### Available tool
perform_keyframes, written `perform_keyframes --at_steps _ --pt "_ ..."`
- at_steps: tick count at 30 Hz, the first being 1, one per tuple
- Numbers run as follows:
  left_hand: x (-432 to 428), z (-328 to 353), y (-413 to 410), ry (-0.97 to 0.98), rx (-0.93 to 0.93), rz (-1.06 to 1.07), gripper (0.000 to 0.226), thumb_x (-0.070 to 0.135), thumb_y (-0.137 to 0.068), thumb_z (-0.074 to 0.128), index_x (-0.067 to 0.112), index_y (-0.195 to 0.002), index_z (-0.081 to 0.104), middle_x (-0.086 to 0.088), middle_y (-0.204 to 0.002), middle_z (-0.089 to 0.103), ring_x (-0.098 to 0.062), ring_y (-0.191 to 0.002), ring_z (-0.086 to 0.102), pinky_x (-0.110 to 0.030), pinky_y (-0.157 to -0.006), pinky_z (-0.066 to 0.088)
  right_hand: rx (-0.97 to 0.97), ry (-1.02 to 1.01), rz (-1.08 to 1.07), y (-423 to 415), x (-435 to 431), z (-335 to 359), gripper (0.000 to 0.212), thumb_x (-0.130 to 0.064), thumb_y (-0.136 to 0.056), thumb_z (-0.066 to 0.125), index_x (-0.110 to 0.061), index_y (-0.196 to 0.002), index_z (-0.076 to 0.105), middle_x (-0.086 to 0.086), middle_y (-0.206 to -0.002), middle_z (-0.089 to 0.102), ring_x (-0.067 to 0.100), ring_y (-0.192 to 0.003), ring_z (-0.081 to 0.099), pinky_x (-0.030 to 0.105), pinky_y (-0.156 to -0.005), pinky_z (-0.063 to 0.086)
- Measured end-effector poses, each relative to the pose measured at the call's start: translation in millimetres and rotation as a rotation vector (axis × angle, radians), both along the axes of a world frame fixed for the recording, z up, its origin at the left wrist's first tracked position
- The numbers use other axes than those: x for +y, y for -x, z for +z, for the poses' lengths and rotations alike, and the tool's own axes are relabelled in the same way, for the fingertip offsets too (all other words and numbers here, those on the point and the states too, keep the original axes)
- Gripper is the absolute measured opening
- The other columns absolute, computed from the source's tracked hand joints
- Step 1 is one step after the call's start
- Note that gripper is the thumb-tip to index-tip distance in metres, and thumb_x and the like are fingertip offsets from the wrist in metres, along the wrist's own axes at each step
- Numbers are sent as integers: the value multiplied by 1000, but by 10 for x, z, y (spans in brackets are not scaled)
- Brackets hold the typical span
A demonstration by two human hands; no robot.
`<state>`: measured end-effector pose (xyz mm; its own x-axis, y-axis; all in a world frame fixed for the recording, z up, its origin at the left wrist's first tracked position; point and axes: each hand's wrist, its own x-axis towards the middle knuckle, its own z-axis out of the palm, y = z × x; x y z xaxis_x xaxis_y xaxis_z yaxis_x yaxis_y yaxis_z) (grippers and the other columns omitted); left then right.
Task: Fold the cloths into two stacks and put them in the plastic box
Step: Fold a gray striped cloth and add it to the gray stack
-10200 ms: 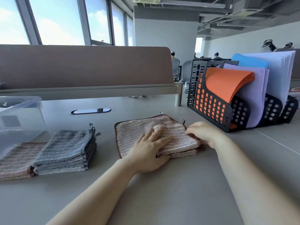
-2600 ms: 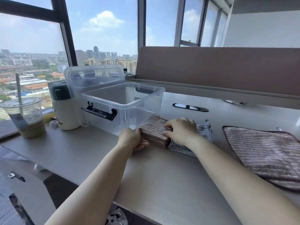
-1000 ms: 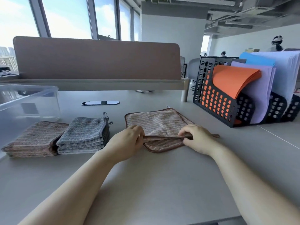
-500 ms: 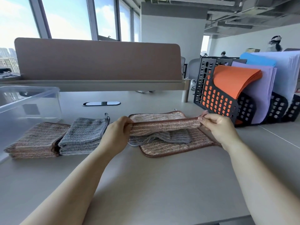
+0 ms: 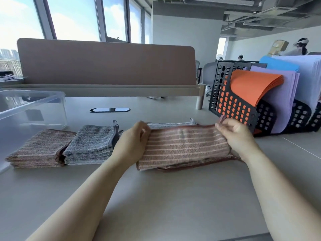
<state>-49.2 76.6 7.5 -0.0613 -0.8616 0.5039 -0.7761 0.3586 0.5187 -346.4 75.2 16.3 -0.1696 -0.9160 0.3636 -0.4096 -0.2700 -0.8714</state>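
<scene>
Table (image 5: pixel 173 202): one, grey, fills the lower frame

Plastic box (image 5: pixel 33 108): one, clear, at left edge, cut off; contents not made out

File rack (image 5: pixel 219 87): one, black, at right, cut off; holds orange, lilac, blue and white paper sheaves

Folded stacks: two, lower left, touching side by side, near the box: brown stack (image 5: pixel 38 148), grey stack (image 5: pixel 90 143); cloths per stack too fine to count

Striped cloth (image 5: pixel 185 145): one, centre, doubled over on the table; a grey edge shows behind it, layers beneath unclear

Left hand (image 5: pixel 133 143), right hand (image 5: pixel 236 136): each grip pinched on a far corner of the striped cloth
</scene>
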Motion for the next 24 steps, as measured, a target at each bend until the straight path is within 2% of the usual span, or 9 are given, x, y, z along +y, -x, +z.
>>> perform_keyframes --at_steps 2,4,8,12,13,16,18,22,24 --pt "-76 -112 -28 -156 -170 66 14 25 -95 49 16 -100 60 -7 -96 68 -25 -84 60 -36 -73 52 290 -182 -34 -13 -62 -120 11 -21 -90 61 -12 -85 64 9 -90 70 19 -81 59 30 -70 41" --pt "-113 -121 -25 -167 -170 74 16 23 -94 51 14 -99 63 -7 -100 68 -26 -90 60 -35 -76 51 364 -216 -70 -34 -122 -170 17 -20 -91 60 -5 -84 62 17 -88 69 21 -73 54 30 -64 36" --pt "-189 19 46 -80 -81 113 17 22 -97 45 14 -104 58 -6 -101 61 -28 -92 57 -37 -75 48 324 -152 -165 -110 -226 -83 15 -21 -93 55 -8 -88 61 12 -85 63 22 -69 51 31 -63 37" --pt "-290 -99 40 -226 -184 169 21 27 -98 41 12 -106 54 -10 -110 59 -30 -97 56 -37 -77 45 365 -225 -99 -190 -324 -103 16 -23 -96 51 -9 -93 58 6 -80 57 16 -61 45 29 -55 34" --pt "-301 -137 26 -261 -221 170 22 28 -98 42 12 -106 54 -11 -112 60 -31 -99 56 -37 -78 45 389 -259 -73 -193 -351 -120 16 -23 -96 51 -8 -95 57 7 -84 59 17 -65 48 30 -56 36" --pt "-305 -153 1 -275 -278 157 20 27 -96 45 13 -103 57 -8 -108 62 -28 -99 56 -35 -76 44 426 -302 -49 -185 -405 -145 15 -20 -94 55 -7 -99 59 8 -103 63 26 -94 58 32 -72 40" --pt "-293 -127 -1 -265 -282 144 16 24 -95 48 13 -100 59 -7 -105 63 -26 -97 56 -34 -77 46 401 -288 -46 -177 -414 -147 13 -17 -91 59 -5 -96 61 9 -103 64 29 -98 58 31 -73 39" --pt "-247 -69 -18 -198 -157 106 12 20 -90 59 12 -96 65 -5 -99 67 -23 -93 58 -26 -73 39 299 -193 -35 -134 -368 -113 8 -13 -88 63 -6 -90 64 6 -91 65 23 -86 58 24 -66 39" --pt "-209 -8 -50 -110 -31 115 11 22 -89 62 15 -95 67 -1 -92 67 -19 -85 58 -26 -69 38 146 -114 -47 -104 -336 -55 5 -12 -87 64 -10 -91 65 2 -92 66 17 -86 59 23 -71 43"
